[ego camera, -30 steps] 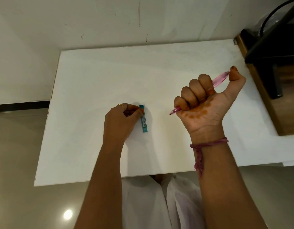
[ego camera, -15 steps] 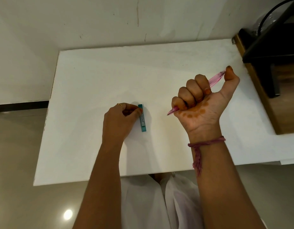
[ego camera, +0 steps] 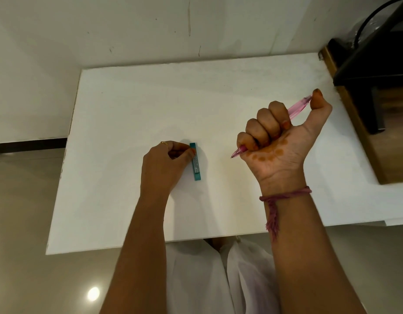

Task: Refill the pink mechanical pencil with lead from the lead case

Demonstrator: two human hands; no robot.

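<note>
Two bare hands work over a plain white rectangular tabletop (ego camera: 119, 123). The right hand (ego camera: 280, 141) is raised at the right side, palm turned toward the camera, its four fingers curled tight around a translucent pink plastic mechanical pencil (ego camera: 298, 107). The pencil runs slantwise through the fist: its metal tip pokes out below the little finger and points left and near, while its far end rises toward the right, where the thumb tip presses against it. Orange-brown dye marks show on that palm, and a frayed maroon thread bracelet (ego camera: 284, 196) circles the wrist.

The left hand (ego camera: 164, 164) rests low on the table near the middle, knuckles up, fingers bent. Its thumb tip touches the left edge of a slim teal rectangular plastic lead case (ego camera: 196, 166), which lies flat on the tabletop with its long side running near to far. Whether the hidden fingertips also pinch the case cannot be told. A thin gold ring (ego camera: 164, 143) sits on one finger.

Pencil and case are well apart, the pencil's tip pointing toward the case.

At the far right stands a dark wooden stand (ego camera: 354, 123).
</note>
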